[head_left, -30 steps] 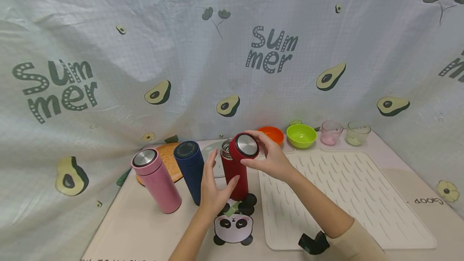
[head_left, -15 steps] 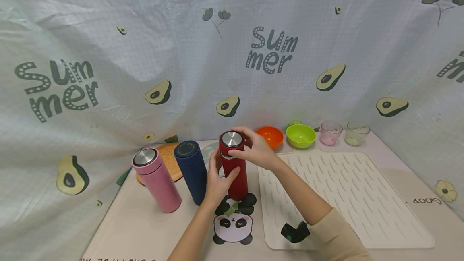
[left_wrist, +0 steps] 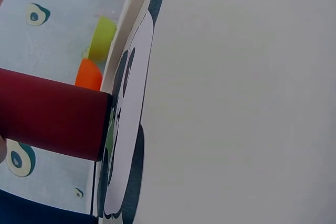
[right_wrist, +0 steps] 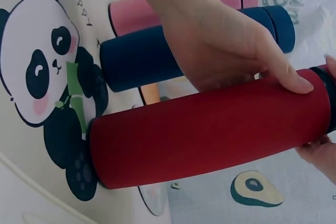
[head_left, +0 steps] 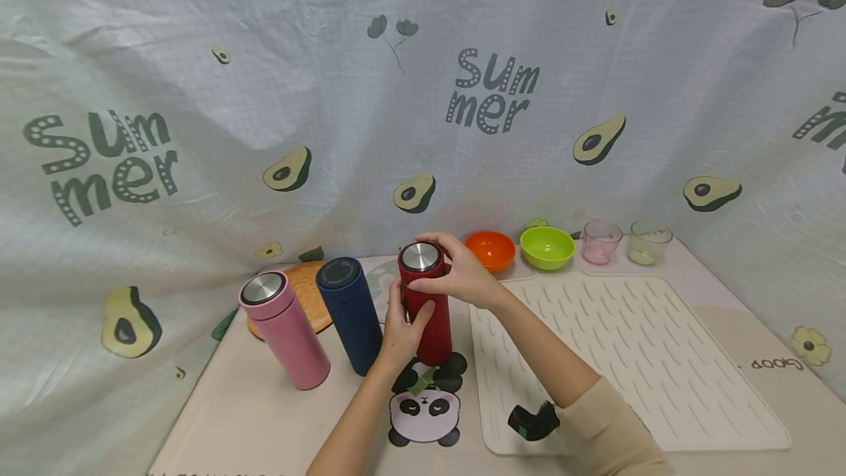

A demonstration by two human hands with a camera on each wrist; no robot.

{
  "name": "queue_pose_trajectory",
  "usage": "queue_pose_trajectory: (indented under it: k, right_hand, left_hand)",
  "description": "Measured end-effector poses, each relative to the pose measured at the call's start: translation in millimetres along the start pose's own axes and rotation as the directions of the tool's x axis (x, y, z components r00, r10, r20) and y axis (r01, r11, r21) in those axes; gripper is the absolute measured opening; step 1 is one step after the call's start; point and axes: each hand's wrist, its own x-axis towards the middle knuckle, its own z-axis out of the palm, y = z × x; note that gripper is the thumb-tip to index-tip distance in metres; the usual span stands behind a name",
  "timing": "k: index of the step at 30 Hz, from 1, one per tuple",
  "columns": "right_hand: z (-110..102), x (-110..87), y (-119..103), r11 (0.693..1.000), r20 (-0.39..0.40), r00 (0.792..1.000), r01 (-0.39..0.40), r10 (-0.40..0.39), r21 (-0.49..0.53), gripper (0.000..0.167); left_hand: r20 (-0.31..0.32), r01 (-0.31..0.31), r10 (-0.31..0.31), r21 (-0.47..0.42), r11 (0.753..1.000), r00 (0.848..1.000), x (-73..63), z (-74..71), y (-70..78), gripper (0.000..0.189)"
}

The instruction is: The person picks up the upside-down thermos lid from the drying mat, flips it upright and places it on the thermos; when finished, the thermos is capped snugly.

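A red thermos bottle stands upright on the panda print, its red lid with a silver top sitting on the mouth. My right hand grips the lid, thumb in front and fingers behind. Around the upper body, from the left side, my left hand holds the bottle; its far fingers are mostly hidden. To the left stand a blue thermos and a pink thermos, both with lids on. The right wrist view shows the red bottle lengthwise, with my left thumb along it near the lid.
A cream ridged drying mat lies on the right. Behind it are an orange bowl, a green bowl and two glass cups. An orange round mat lies behind the blue and pink bottles. A printed curtain hangs at the back.
The lid was held tilted off the bottle's open mouth; my right hand has brought it left onto the top, and the steel neck is now covered. My left hand has closed around the body.
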Motion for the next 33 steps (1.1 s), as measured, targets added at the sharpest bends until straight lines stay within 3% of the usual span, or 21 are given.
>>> queue_pose_trajectory:
  k: [5, 11, 16, 21, 27, 33]
  right_hand:
    - [4.0, 3.9, 11.8, 1.0, -0.004, 1.0, 0.0, 0.0, 0.013, 0.061]
    - [4.5, 7.4, 33.5, 0.992, 0.047, 0.999, 0.018, -0.024, 0.129, 0.065]
    - [4.8, 7.7, 35.3, 0.981, 0.029, 0.998, 0.053, -0.059, 0.185, 0.06]
    - [6.1, 8.6, 34.4, 0.98, -0.004, 0.999, 0.043, -0.043, 0.196, 0.062]
    - [4.2, 7.8, 34.5, 0.974, 0.034, 0.999, 0.031, -0.039, 0.224, 0.056]
    - [6.2, 8.5, 36.1, 0.969, -0.007, 1.0, 0.011, -0.01, 0.247, 0.056]
  left_hand:
    - [0.009, -0.003, 0.003, 0.011, 1.0, 1.0, -0.1, -0.8, -0.2, 0.058]
    - [-0.023, -0.041, 0.042, 0.025, 0.999, 0.999, 0.5, -0.2, -0.8, 0.058]
    - [-0.042, -0.065, 0.066, 0.026, 0.998, 0.997, 1.1, 0.4, -1.4, 0.057]
    - [-0.047, -0.072, 0.073, 0.023, 0.997, 0.996, 2.1, 0.7, -1.9, 0.057]
    - [-0.057, -0.073, 0.074, 0.018, 0.997, 0.996, 2.8, 0.9, -4.3, 0.057]
    - [-0.055, -0.081, 0.082, 0.012, 0.997, 0.995, 2.7, 1.1, -6.2, 0.057]
